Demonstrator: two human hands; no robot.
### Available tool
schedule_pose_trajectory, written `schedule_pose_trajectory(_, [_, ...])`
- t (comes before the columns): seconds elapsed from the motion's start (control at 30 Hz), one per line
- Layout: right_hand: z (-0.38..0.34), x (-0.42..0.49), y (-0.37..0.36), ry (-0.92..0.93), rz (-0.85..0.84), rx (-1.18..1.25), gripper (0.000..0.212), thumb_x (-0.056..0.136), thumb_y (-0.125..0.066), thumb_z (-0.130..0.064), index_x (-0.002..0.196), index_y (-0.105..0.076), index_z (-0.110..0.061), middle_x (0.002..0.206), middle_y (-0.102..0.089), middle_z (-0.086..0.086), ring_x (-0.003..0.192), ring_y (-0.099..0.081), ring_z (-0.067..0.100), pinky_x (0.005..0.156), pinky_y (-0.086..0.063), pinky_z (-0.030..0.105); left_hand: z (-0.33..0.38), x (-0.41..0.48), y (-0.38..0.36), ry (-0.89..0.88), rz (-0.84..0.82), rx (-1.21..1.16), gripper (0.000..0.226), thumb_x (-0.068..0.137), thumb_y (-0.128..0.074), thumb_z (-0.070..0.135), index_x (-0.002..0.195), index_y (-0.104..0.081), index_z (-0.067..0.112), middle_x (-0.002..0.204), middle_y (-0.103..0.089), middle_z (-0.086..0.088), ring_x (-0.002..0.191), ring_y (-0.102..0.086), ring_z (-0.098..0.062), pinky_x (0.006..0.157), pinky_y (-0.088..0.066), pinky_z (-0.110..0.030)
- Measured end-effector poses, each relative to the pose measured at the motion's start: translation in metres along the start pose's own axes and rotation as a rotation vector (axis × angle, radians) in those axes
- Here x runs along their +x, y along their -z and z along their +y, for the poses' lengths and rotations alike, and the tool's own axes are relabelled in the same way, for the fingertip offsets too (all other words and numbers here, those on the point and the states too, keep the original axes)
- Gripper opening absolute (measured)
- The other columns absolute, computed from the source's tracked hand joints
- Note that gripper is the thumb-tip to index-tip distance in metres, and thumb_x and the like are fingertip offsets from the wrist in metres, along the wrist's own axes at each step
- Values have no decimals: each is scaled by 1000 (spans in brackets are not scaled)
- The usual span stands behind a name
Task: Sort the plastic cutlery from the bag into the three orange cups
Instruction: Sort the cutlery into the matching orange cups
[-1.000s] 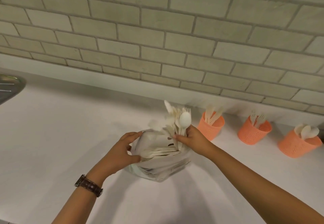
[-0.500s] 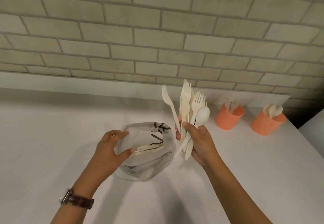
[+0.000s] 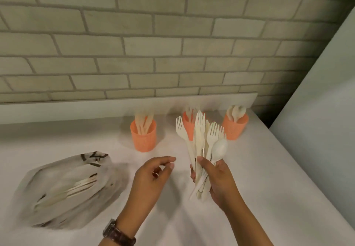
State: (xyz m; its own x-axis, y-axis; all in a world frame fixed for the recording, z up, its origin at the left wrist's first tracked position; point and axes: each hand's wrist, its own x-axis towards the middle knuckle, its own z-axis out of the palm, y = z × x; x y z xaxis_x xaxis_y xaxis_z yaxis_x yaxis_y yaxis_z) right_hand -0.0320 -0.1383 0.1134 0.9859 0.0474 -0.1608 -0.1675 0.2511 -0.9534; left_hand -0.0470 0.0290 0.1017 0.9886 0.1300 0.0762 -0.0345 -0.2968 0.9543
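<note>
A translucent bag (image 3: 63, 188) lies slumped on its side near the left edge of the white counter (image 3: 269, 188), with several pale pieces visible inside. Just right of it, the left hand (image 3: 151, 180) hovers with fingers loosely curled, holding nothing, its wrist in a brown watch (image 3: 119, 234). The right hand (image 3: 217, 180) grips a fanned bundle of cutlery (image 3: 201, 145), forks and at least one spoon, by the handles, heads up. Along the back edge stand the knife cup (image 3: 143, 138), the fork cup (image 3: 189, 128), partly hidden behind the bundle, and the spoon cup (image 3: 235, 128) near the back right corner. The bundle looks loosely held. Drawing one piece out could drag its neighbours free and scatter them. A careless drop could also mix types or tip a light cup.
</note>
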Motion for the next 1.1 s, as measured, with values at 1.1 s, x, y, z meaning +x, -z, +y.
schedule_pose_trajectory(1.1, [-54, 84, 178, -91, -118, -6, 11, 94, -49, -7, 88, -56, 0, 63, -60, 9, 47, -52, 20, 50, -45, 30, 38, 182, -163, 245, 333, 260, 54, 79, -72, 32, 125, -57, 9, 132, -51, -10, 114, -55, -26, 83, -36, -21])
